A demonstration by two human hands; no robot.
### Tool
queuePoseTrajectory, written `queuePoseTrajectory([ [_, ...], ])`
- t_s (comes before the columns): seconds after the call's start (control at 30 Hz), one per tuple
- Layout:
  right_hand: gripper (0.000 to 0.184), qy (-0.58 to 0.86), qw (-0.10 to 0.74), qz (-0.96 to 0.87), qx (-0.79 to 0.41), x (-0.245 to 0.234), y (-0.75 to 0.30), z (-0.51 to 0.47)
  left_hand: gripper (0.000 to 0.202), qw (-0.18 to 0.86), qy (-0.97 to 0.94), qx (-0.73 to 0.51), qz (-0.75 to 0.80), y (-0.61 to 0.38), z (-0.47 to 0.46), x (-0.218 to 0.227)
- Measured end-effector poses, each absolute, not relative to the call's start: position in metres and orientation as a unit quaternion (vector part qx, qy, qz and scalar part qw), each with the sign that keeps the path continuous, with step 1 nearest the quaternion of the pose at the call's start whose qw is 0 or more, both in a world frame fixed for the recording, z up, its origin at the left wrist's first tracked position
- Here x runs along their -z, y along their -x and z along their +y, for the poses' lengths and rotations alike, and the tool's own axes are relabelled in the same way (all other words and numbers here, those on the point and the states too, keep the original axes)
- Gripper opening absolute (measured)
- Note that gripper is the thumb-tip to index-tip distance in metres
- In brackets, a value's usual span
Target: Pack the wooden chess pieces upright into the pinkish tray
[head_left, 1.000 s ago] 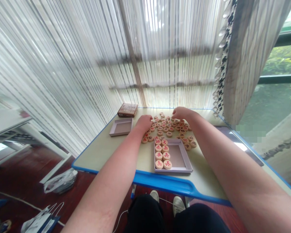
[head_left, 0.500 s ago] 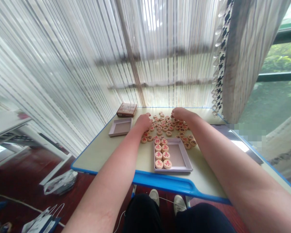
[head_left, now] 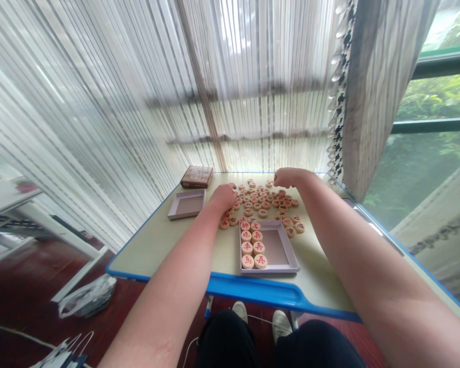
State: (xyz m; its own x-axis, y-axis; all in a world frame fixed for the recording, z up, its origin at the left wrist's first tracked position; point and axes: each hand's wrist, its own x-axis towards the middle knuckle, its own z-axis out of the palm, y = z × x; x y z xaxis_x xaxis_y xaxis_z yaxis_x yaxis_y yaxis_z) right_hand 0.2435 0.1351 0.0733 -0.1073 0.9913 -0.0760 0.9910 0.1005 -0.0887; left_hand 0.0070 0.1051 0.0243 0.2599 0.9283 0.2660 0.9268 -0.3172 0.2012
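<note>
Many round wooden Chinese chess pieces [head_left: 256, 206] with red or dark characters lie scattered across the far half of the table. At the left edge of this spread is my left hand [head_left: 224, 196], its thumb and fingers apart, with no piece visible in it. My right hand [head_left: 286, 178] hovers at the far right of the spread, fingers curled closed; one piece [head_left: 270, 184] lies just left of its fingertips, and whatever is inside the fingers is hidden. Nearest me, a shallow box tray [head_left: 290, 249] holds two columns of red pieces along its left side.
An upturned shallow box lid [head_left: 170, 213] and a brown patterned box [head_left: 197, 176] sit at the table's back left. A dark flat device [head_left: 383, 230] lies at the right, partly behind my forearm. The table [head_left: 153, 245] has a blue rim; striped curtains hang behind it.
My right hand has shifted slightly right, away from the piece at its fingertips. My left hand stays by the left of the spread. The whole view has tilted a little.
</note>
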Motion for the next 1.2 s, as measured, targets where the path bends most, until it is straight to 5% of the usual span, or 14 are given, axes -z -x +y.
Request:
queuePoseTrajectory([
  [0.13,0.03,0.662,-0.12,-0.725,-0.145,-0.091,-0.254,0.126,0.034,-0.018,-0.797,-0.166,0.581,-0.008,0.107,-0.023],
  [0.3,0.022,0.694,-0.134,-0.696,-0.124,-0.087,-0.248,0.122,0.035,-0.029,-0.799,-0.165,0.577,-0.009,0.108,-0.021],
  [0.93,0.032,0.693,0.04,-0.72,-0.006,-0.151,-0.216,0.039,0.033,-0.023,-0.804,-0.185,0.565,-0.013,0.086,-0.033],
  [1.2,0.033,0.687,0.081,-0.722,0.001,-0.067,-0.233,0.012,0.033,0.001,-0.826,-0.114,0.553,-0.014,0.08,-0.037],
])
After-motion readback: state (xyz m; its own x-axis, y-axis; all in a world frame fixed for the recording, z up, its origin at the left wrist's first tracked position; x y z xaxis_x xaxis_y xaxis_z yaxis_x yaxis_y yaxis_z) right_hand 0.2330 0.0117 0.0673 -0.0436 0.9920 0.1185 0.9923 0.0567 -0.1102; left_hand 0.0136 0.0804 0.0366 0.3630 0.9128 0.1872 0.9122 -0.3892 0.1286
